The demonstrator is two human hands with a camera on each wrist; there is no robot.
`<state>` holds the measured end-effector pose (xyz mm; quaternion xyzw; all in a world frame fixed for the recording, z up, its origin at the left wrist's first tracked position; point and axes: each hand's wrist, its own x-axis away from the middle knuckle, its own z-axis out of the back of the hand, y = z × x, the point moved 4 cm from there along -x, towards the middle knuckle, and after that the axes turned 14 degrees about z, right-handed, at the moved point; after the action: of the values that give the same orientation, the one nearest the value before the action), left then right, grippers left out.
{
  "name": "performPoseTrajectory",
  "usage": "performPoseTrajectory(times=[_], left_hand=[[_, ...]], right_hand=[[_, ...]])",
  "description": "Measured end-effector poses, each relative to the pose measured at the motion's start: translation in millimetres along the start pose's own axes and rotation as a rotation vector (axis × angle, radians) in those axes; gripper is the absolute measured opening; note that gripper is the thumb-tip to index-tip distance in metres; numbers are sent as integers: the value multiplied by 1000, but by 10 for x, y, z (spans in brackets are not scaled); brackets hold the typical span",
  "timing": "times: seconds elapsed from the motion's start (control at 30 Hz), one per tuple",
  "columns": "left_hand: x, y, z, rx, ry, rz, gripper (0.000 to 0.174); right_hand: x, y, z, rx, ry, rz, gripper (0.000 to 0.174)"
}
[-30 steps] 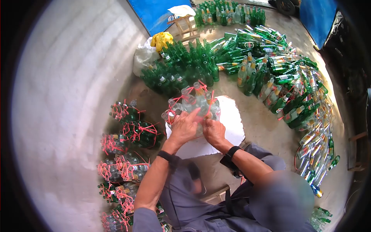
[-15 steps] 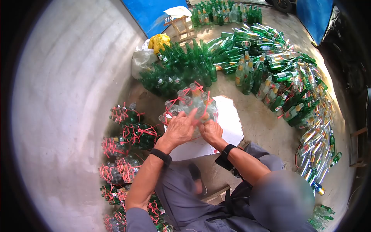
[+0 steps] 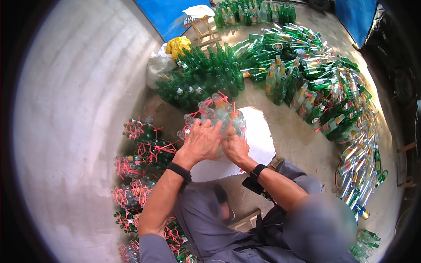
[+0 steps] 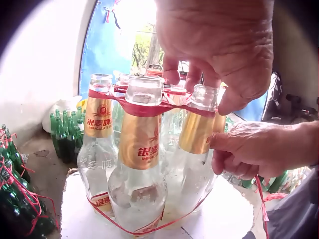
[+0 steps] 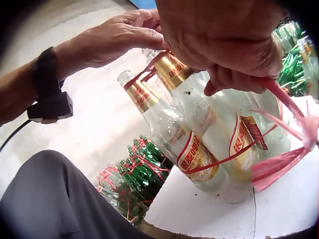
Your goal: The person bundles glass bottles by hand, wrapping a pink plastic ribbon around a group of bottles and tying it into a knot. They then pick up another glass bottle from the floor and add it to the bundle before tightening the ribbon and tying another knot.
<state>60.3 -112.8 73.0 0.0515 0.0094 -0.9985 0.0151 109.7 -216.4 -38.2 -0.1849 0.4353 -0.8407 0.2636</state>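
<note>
A bundle of clear glass beer bottles (image 4: 142,149) with gold neck labels stands upright on a white slab (image 3: 258,136). Red plastic string (image 4: 144,108) loops round their necks, and a thinner strand circles the bodies. From above, my left hand (image 3: 201,142) reaches over the near bottle tops; its spread fingers touch down among the necks, the thumb beside one neck. Close by on the right, my right hand (image 3: 236,148) has its fingers curled at the bundle's side. It grips the red string, whose knotted tail (image 5: 304,132) hangs out past the fist in the right wrist view.
Bundles of bottles tied in red string (image 3: 131,193) line the wall at left. Green bottles (image 3: 201,74) stand behind the slab, near a yellow bag (image 3: 177,46). A long heap of bottles (image 3: 346,109) curves round the right. My legs (image 3: 206,228) flank the near side.
My left hand shifts slightly left over the bottle tops, its pointing index finger lowering among the necks. The right hand stays curled at the bundle's near side. The head view drifts slightly.
</note>
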Motion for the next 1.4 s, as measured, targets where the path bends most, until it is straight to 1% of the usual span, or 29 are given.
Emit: performPoseTrajectory(times=[0.1,0.17,0.27,0.33,0.37,0.43,0.47,0.53,0.57,0.63,0.77,0.83,0.87,0.93,1.0,1.07,1.13,1.2,1.27,1.33,1.37,1.4], left_hand=[[-55,35,60,-11,26,-45,57],[-87,100,110,-89,39,-98,58],[-112,117,78,-120,25,-103,59],[-142,110,63,-130,20,-116,60],[-145,108,54,-141,17,-126,61],[-157,98,41,-141,10,-122,61],[-162,96,30,-140,0,-117,61],[-173,85,16,-112,-3,-111,61],[-177,74,11,-84,-10,-102,61],[-176,60,11,-60,1,-110,61],[-171,33,-6,-7,18,-126,60],[-170,21,-11,10,31,-129,60],[-168,23,-12,20,39,-135,59],[-169,23,-23,32,28,-124,58],[-169,9,-38,40,16,-111,57],[-167,-7,-62,43,24,-105,57],[-162,-8,-54,50,24,-102,57],[-157,5,-42,58,23,-97,57],[-144,18,-17,77,59,-109,57],[-139,12,-27,94,56,-100,57],[-141,7,-24,110,56,-94,56],[-142,8,-19,109,57,-94,56]], right_hand=[[-21,14,-20,-29,3,30,48],[-39,37,-42,-45,12,43,47],[-39,47,-40,-66,36,35,46],[-45,37,-26,-85,18,94,44],[-47,50,-9,-84,17,91,44],[-66,36,53,-74,-47,154,40],[-53,53,85,-73,-44,153,40],[-27,87,143,-56,-60,211,48],[-9,119,182,-53,-58,211,48],[49,199,221,-78,-174,179,61],[179,383,427,-52,-240,220,57],[220,650,492,29,-374,220,53],[218,852,511,34,-384,287,49],[292,1115,692,108,-464,273,50],[393,1361,915,120,-595,115,52],[478,1308,1233,293,-709,92,47],[476,1569,1493,557,-447,74,40],[317,1702,1765,733,-120,42,25],[183,1450,2110,788,155,120,18],[189,859,2448,723,506,230,17],[147,680,2512,723,507,231,17],[144,497,2599,694,665,292,19]])
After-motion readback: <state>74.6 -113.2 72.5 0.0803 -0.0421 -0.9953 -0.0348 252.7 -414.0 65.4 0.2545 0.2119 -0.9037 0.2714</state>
